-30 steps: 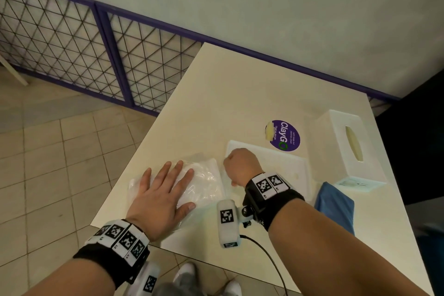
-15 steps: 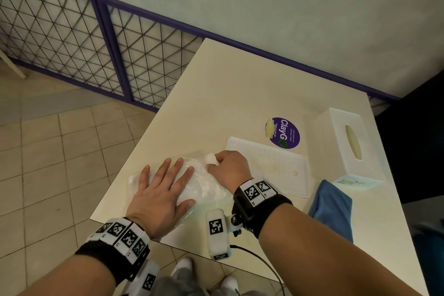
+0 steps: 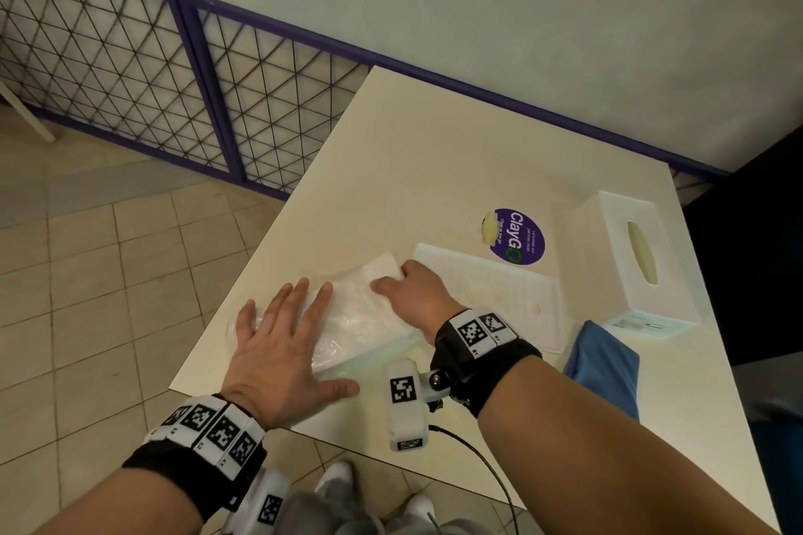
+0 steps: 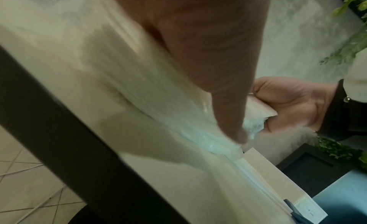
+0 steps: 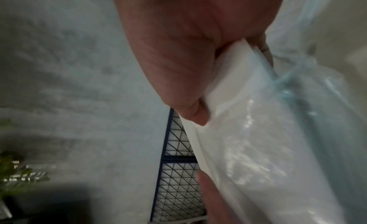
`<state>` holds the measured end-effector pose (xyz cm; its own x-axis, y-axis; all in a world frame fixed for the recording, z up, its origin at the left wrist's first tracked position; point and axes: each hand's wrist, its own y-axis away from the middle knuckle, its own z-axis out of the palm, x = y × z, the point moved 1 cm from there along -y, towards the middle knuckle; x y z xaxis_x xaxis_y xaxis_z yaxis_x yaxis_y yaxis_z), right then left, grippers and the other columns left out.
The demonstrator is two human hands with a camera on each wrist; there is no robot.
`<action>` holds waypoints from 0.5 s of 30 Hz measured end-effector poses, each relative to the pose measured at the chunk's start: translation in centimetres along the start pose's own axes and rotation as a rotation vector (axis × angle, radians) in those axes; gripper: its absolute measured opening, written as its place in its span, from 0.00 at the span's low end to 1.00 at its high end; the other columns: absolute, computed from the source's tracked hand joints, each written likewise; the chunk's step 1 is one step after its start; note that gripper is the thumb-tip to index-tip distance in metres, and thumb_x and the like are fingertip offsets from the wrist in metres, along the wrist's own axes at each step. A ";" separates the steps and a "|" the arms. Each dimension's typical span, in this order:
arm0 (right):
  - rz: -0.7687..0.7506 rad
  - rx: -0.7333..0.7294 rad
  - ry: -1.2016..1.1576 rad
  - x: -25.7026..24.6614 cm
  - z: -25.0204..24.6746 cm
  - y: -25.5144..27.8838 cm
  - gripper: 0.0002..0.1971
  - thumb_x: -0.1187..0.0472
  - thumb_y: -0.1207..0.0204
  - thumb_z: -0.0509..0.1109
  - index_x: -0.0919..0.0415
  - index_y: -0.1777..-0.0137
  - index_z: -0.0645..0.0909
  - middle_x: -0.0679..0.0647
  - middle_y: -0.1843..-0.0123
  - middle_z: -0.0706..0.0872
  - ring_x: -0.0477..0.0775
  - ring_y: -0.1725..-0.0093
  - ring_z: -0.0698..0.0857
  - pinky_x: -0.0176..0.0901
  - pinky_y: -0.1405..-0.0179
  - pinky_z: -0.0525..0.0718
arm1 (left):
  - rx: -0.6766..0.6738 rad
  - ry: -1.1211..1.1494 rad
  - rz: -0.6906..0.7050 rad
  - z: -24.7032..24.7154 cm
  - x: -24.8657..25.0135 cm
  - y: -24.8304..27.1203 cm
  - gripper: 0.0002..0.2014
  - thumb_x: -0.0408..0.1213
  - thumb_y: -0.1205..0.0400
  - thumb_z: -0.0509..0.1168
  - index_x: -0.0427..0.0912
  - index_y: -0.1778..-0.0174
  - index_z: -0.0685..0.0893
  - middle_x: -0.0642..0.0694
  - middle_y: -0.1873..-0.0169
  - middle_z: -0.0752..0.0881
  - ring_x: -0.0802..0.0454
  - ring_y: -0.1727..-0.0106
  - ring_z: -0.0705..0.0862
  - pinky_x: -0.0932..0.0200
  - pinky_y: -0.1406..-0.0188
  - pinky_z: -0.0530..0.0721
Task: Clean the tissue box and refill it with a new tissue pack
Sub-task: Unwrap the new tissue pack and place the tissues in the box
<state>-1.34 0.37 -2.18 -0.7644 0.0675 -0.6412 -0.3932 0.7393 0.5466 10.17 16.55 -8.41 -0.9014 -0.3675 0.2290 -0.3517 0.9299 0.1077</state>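
Your left hand (image 3: 278,356) lies flat, fingers straight and spread, pressing the near end of the tissue pack (image 3: 356,313) onto the table (image 3: 434,169) close to its front edge; your right hand (image 3: 417,295), just beyond, pinches the pack's far end, thumb and fingers curled round a white stack of tissues (image 5: 228,79) that shows out of the clear wrapper (image 5: 268,149); the right wrist view shows that pinch plainly, though it is blurred. Just right of the pack lies the flat white base panel (image 3: 499,295) of the tissue box, touching or nearly touching your right hand; nearer you and right of the panel sits a folded blue cloth (image 3: 608,365); beyond the pack to the right, a round purple sticker (image 3: 517,237) is stuck to the tabletop; farthest right stands the tissue box cover (image 3: 634,261), slot upward, well apart from the pack.

The step in hand, by my reading, is stripping the wrapper: one hand anchors the plastic while the other draws the tissues free. The next move calls for a steady pull along the pack's length, the left palm holding the wrapper down so the stack slides out square; pull too sharply and the thin sheets may fan, crease or tear. Whether the box has been wiped cannot be told.
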 end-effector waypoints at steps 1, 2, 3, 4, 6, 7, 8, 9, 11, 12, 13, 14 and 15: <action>0.018 -0.002 -0.045 -0.2 -0.4 0.2 0.22 0.51 0.25 0.69 0.63 0.35 0.75 0.55 0.38 0.83 0.60 0.40 0.83 0.56 0.39 0.83 | -0.015 -0.019 -0.014 -0.1 -0.1 0.2 0.61 0.85 0.40 0.50 0.60 0.22 0.24 0.48 0.15 0.40 0.48 0.14 0.41 0.37 0.21 0.35; 0.039 -0.021 -0.090 -0.3 -0.8 0.3 0.20 0.52 0.24 0.69 0.63 0.36 0.76 0.56 0.38 0.83 0.60 0.42 0.84 0.57 0.43 0.86 | -0.026 -0.035 -0.024 -0.1 -0.2 0.3 0.61 0.84 0.40 0.51 0.60 0.22 0.23 0.49 0.15 0.40 0.49 0.15 0.42 0.36 0.21 0.37; 0.053 -0.051 -0.127 -0.4 -1.3 0.7 0.18 0.54 0.23 0.69 0.62 0.37 0.77 0.57 0.38 0.84 0.61 0.43 0.85 0.57 0.50 0.89 | -0.028 -0.042 -0.033 -0.2 -0.3 0.4 0.61 0.83 0.40 0.53 0.60 0.22 0.24 0.49 0.14 0.42 0.49 0.15 0.43 0.36 0.21 0.39; 0.050 -0.072 -0.127 -0.7 -1.9 1.1 0.16 0.55 0.22 0.69 0.61 0.37 0.77 0.58 0.38 0.84 0.61 0.44 0.86 0.54 0.55 0.90 | -0.024 -0.042 -0.044 -0.4 -0.3 0.4 0.61 0.81 0.40 0.55 0.60 0.21 0.25 0.50 0.14 0.44 0.49 0.15 0.45 0.36 0.21 0.42; -0.036 -0.048 -0.012 -1.4 -3.5 1.8 0.22 0.55 0.21 0.68 0.60 0.29 0.74 0.57 0.29 0.80 0.60 0.36 0.83 0.47 0.51 0.87 | -0.023 -0.046 -0.076 -0.8 -0.2 0.4 0.60 0.78 0.40 0.57 0.61 0.20 0.28 0.49 0.15 0.46 0.48 0.16 0.51 0.38 0.23 0.48; -0.094 0.002 0.084 -1.8 -4.7 2.3 0.27 0.55 0.20 0.68 0.60 0.23 0.69 0.57 0.23 0.75 0.60 0.29 0.78 0.44 0.44 0.82 | -0.025 -0.046 -0.094 -1.0 -0.1 0.4 0.60 0.76 0.40 0.57 0.62 0.20 0.29 0.49 0.15 0.47 0.48 0.17 0.53 0.39 0.24 0.51; -0.147 0.061 0.168 -2.2 -5.9 2.7 0.30 0.54 0.20 0.67 0.61 0.20 0.65 0.56 0.20 0.70 0.59 0.25 0.74 0.43 0.37 0.77 | -0.023 -0.042 -0.113 -1.2 -0.1 0.3 0.59 0.75 0.40 0.58 0.63 0.20 0.30 0.50 0.15 0.49 0.48 0.18 0.56 0.40 0.25 0.53; -0.192 0.115 0.211 -2.6 -7.3 3.2 0.31 0.54 0.20 0.68 0.61 0.19 0.63 0.56 0.19 0.69 0.58 0.23 0.72 0.42 0.31 0.73 | -0.013 -0.034 -0.129 -1.4 -0.2 0.2 0.57 0.74 0.39 0.58 0.63 0.19 0.33 0.50 0.16 0.51 0.49 0.19 0.58 0.41 0.26 0.55; -0.238 0.190 0.197 -3.1 -10.3 4.3 0.31 0.53 0.21 0.68 0.61 0.20 0.65 0.56 0.19 0.70 0.58 0.23 0.72 0.44 0.26 0.70 | 0.021 -0.031 -0.164 -1.7 -0.6 0.0 0.55 0.74 0.37 0.56 0.61 0.17 0.39 0.49 0.17 0.59 0.49 0.21 0.64 0.40 0.28 0.60; -0.256 0.236 0.172 -3.1 -11.8 4.7 0.30 0.52 0.21 0.69 0.60 0.21 0.68 0.57 0.21 0.72 0.59 0.25 0.75 0.47 0.26 0.72 | 0.028 -0.038 -0.193 -1.9 -0.8 -0.2 0.53 0.75 0.35 0.55 0.60 0.16 0.41 0.49 0.19 0.63 0.48 0.22 0.66 0.39 0.30 0.62; -0.276 0.289 0.150 -3.1 -13.2 5.2 0.28 0.52 0.22 0.69 0.60 0.24 0.72 0.57 0.25 0.77 0.59 0.29 0.78 0.50 0.29 0.76 | 0.027 -0.043 -0.232 -2.0 -1.1 -0.5 0.52 0.75 0.34 0.54 0.59 0.16 0.43 0.48 0.20 0.65 0.47 0.23 0.68 0.38 0.30 0.63; -0.306 0.345 0.136 -3.0 -14.6 5.7 0.24 0.51 0.22 0.69 0.59 0.28 0.76 0.58 0.30 0.81 0.59 0.34 0.81 0.51 0.35 0.81 | 0.019 -0.045 -0.274 -2.2 -1.3 -0.7 0.51 0.75 0.33 0.53 0.58 0.16 0.45 0.47 0.22 0.67 0.46 0.24 0.69 0.38 0.30 0.64; -0.339 0.394 0.140 -2.9 -15.7 6.3 0.20 0.52 0.22 0.69 0.60 0.33 0.79 0.57 0.37 0.85 0.59 0.41 0.83 0.48 0.44 0.82 | 0.007 -0.050 -0.311 -2.4 -1.3 -1.1 0.49 0.74 0.31 0.52 0.57 0.17 0.47 0.47 0.23 0.69 0.45 0.25 0.70 0.37 0.30 0.65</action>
<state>-9.60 -5.70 11.61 -0.6991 -0.2889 -0.6541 -0.4288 0.9014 0.0601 12.35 16.02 -6.48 -0.7619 -0.6328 0.1382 -0.6137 0.7734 0.1587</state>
